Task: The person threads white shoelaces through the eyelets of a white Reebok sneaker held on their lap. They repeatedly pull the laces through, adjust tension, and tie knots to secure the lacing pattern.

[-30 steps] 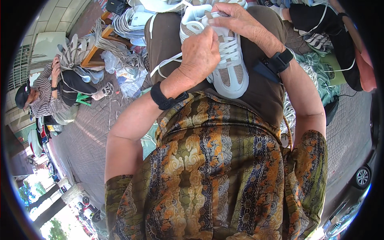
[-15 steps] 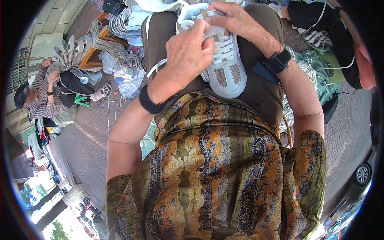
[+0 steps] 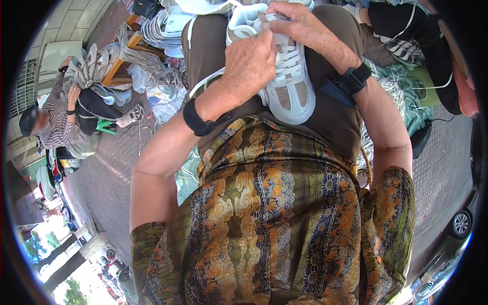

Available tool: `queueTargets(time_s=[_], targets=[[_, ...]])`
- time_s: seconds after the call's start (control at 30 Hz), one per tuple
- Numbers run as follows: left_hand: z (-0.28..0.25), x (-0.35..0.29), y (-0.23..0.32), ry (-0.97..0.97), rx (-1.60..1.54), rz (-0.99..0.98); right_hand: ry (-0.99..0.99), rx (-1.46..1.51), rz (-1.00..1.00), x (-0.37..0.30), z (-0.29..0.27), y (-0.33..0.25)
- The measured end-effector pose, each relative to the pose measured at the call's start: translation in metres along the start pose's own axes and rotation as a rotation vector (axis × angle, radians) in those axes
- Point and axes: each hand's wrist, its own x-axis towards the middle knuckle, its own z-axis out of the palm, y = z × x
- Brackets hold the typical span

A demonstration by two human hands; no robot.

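Observation:
A white and beige sneaker (image 3: 292, 104) lies on my brown-trousered lap, its toe toward me. White shoelaces (image 3: 291, 66) cross its front. My left hand (image 3: 250, 65) is closed in a pinch at the upper eyelets, on the shoelace as far as I can see; its fingertips are partly hidden. A loose lace end (image 3: 207, 81) runs out to the left beneath that hand. From the far right, my right hand (image 3: 300, 28) grips the sneaker near its tongue, thumb and forefinger close to the left fingertips.
Stacked pale shoe parts (image 3: 160, 30) and bundled laces (image 3: 127, 48) lie at the far left beside a wooden frame (image 3: 122, 66). A seated person (image 3: 56, 119) works at the left; another person's dark-clad leg (image 3: 401, 23) is at the right. Green sacking (image 3: 406, 86) with white cords lies nearby.
My left hand has shifted slightly right and turned, its fingers now lower against the laces. The right hand stays nearly in place. The seated person at left has raised a hand.

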Motion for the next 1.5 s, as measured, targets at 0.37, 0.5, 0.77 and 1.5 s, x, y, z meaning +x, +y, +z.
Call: queueTargets(time_s=[0.37, 0.5, 0.77, 1.5], targets=[[-0.019, 0.001, -0.003, 0.025, -0.061, -0.046, 0.250, -0.202, -0.298, -0.026, 0.002, -0.014], [-0.031, 0.025, -0.023, 0.260, -0.079, 0.075, 0.316, -0.661, -0.577, -0.046, -0.002, -0.005], [-0.040, 0.065, -0.042, -0.601, -0.567, -0.146, 0.261, -0.984, -0.609, -0.060, 0.010, -0.012], [-0.037, 0.036, -0.067, -0.643, -0.966, -0.353, 0.359, -1.606, -0.389, -0.104, -0.088, -0.036]])
